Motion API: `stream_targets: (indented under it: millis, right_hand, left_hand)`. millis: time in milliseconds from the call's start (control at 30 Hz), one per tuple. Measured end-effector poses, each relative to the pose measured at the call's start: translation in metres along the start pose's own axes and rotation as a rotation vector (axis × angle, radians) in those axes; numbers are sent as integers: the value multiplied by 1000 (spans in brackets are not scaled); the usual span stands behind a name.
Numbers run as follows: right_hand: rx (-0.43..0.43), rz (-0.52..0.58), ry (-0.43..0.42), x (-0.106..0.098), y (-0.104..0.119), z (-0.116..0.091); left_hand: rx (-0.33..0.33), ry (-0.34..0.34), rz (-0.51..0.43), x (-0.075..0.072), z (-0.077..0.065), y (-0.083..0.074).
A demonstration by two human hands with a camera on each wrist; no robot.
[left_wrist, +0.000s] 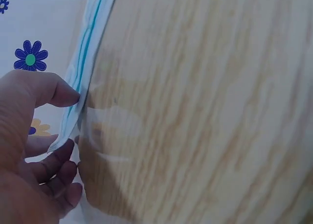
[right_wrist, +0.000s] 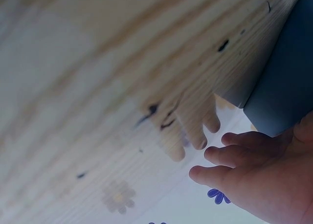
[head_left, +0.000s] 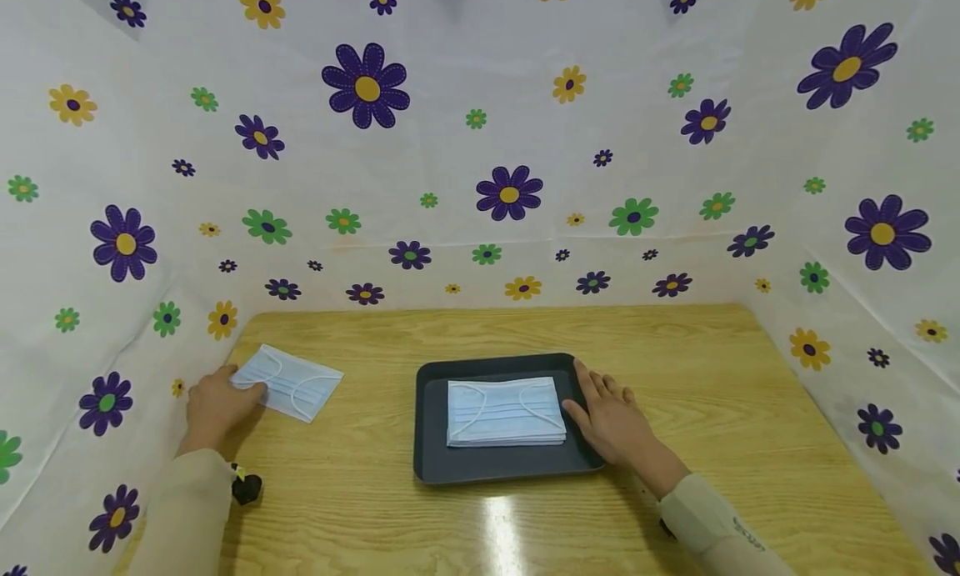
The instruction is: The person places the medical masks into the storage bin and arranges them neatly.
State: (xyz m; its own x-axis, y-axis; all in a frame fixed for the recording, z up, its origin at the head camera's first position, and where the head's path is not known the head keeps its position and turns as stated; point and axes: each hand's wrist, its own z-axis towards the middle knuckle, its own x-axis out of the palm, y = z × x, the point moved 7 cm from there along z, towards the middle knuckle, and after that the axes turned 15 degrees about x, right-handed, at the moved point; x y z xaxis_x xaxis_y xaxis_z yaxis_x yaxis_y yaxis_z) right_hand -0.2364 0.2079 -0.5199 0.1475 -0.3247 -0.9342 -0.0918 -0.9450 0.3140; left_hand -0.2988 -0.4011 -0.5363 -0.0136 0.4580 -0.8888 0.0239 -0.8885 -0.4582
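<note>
On the left of the table, my left hand (head_left: 219, 405) pinches the near left end of a pale blue face mask (head_left: 296, 384) with white ear loops. In the left wrist view the mask (left_wrist: 83, 62) is seen edge-on between thumb and fingers. A dark grey tray (head_left: 431, 430) lies at the centre, bearing a neat stack of similar face masks (head_left: 506, 413). My right hand (head_left: 615, 422) rests at the tray's right rim, thumb over the inner side. Its other fingers (right_wrist: 230, 158) stretch out straight beside the tray wall (right_wrist: 283, 82) in the right wrist view.
The wood-grain table (head_left: 675, 351) has a glossy surface that mirrors the right fingers. A white flower-print cloth (head_left: 450, 142) encloses it at the back and both sides. A small black object (head_left: 246, 486) hangs by the left sleeve cuff.
</note>
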Motion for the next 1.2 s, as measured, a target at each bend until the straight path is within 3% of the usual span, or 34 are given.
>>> stream_targets:
  millis: [200,300,500,567,667,733,900,1033,1200]
  right_hand:
    - [-7,1,-4,0,1,0]
    - [-9,2,-8,-1,1,0]
    - [-13,-1,-6,0,1,-1]
    - [-11,-1,-3,0,1,-1]
    - [-9,1,-6,-1,1,-1]
    - [-10,1,-8,-1,1,-1]
    - [-13,1,-15,-2,1,-1]
    - [-16,-2,-20,-1,1,-1]
    - [-19,1,-17,-1,1,-1]
  left_hand:
    - [-55,64,-84,3,-1,5]
    - [-68,38,-98,2,-1,6]
    - [-12,-38,-61,-1,-2,0]
    - [-21,-58,-69,-3,-3,-1]
    - [-48,-94,-128,-6,-4,0]
    - [-67,-104,-227,-6,-5,1]
    - [-85,-29,-476,1,-4,1]
    - [-93,55,-507,6,-2,0]
    - [-175,117,-535,11,-4,1]
